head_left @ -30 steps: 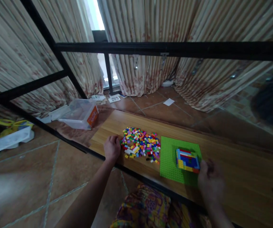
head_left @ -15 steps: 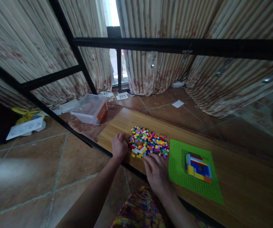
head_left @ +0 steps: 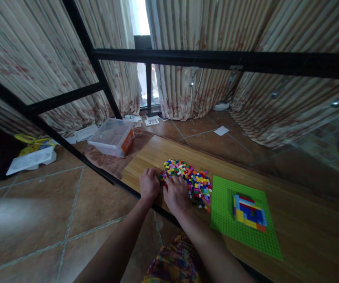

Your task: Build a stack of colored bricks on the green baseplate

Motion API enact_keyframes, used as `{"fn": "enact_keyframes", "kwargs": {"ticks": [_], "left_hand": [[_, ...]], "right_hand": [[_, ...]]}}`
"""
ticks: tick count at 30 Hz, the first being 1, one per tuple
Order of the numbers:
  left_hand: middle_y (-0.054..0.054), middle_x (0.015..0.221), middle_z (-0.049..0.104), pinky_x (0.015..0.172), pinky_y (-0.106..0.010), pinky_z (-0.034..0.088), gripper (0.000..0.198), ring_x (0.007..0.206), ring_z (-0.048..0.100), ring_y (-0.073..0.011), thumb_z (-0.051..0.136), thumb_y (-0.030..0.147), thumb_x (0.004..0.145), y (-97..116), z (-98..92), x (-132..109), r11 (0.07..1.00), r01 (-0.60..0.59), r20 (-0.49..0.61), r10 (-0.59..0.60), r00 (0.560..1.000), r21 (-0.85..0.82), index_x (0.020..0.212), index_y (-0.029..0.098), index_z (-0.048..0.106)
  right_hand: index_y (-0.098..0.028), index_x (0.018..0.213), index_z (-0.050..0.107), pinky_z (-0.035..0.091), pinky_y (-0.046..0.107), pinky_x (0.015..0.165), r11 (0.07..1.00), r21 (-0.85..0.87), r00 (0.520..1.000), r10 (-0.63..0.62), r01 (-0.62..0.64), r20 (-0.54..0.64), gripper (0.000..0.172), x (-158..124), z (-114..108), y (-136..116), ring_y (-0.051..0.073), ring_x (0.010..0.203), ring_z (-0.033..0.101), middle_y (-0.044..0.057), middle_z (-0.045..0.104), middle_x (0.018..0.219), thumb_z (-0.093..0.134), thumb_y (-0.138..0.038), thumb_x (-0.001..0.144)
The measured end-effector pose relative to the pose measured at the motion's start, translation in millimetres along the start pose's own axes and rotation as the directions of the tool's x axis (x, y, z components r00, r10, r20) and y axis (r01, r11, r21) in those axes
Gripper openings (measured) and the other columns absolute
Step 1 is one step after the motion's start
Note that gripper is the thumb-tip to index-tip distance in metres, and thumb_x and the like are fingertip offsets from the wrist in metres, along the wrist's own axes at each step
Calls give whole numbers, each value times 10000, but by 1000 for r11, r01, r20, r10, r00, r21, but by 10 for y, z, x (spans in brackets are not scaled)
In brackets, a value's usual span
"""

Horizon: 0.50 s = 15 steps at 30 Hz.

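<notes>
A pile of small colourful building bricks point(head_left: 200, 184) lies on the wooden tabletop. At the pile's left edge rests my left hand point(head_left: 149, 184), its fingers curled closed; whatever they may hold is hidden. My right hand point(head_left: 175, 195) reaches over the near left part of the pile, close beside the left one. Its fingers are bent and somewhat apart, with the tips among the bricks, and I see nothing gripped in it. To the right of the pile is a green baseplate point(head_left: 221, 208). A low rectangular brick build point(head_left: 249, 213) in blue, yellow, red and orange sits on it.
A clear plastic box point(head_left: 107, 147) with an orange label stands beyond the tabletop's left end point(head_left: 153, 147). Black metal bars point(head_left: 205, 56) cross in front of striped curtains point(head_left: 181, 90). White paper point(head_left: 221, 130) lies on the tiled floor.
My right hand has moved left and slightly forward, from the near edge of the pile onto its left part. My left hand stays at the pile's left edge.
</notes>
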<state>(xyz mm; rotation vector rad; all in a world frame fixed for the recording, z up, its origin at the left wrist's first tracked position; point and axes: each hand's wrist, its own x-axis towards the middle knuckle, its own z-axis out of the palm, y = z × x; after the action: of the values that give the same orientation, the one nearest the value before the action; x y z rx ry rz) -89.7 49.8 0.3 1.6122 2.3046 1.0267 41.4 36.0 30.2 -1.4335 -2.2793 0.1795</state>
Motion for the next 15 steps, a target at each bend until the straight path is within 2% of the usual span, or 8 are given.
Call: {"fn": "enact_keyframes", "kwargs": {"ticks": [3,7,10,15], "left_hand": [[-80,959,672,842,-324,452,294,926,611,-200,420,143,845,1,-4,4,1000,7,-3,-7,1000,-1,967,176,686],[-78,942,675,841,-334,456,278,911,617,-207,423,185,860,20,-14,7,1000,2,-25,-2,1000,-4,944,183,688],[-80,934,674,830,-340,462,264,894,620,-211,428,229,872,26,-15,5,1000,-13,-43,12,999,-17,919,185,684],[-78,926,657,798,-326,475,231,865,615,-199,469,295,868,3,-44,12,991,-14,-116,-2,993,-132,916,183,664]], "right_hand": [[-207,920,628,398,386,848,999,52,999,10,-8,-50,76,3,17,56,253,927,527,70,640,906,607,-233,852],[-195,949,609,424,363,870,977,212,989,61,-31,-134,107,-35,-12,185,239,942,564,73,656,923,538,-266,909],[-200,980,594,456,322,807,928,357,973,174,-110,-153,147,-119,-93,292,214,896,611,69,675,933,492,-298,937],[-225,968,586,474,271,680,771,577,921,382,-270,-81,167,-369,-238,404,166,717,631,14,675,832,574,-369,885]]}}
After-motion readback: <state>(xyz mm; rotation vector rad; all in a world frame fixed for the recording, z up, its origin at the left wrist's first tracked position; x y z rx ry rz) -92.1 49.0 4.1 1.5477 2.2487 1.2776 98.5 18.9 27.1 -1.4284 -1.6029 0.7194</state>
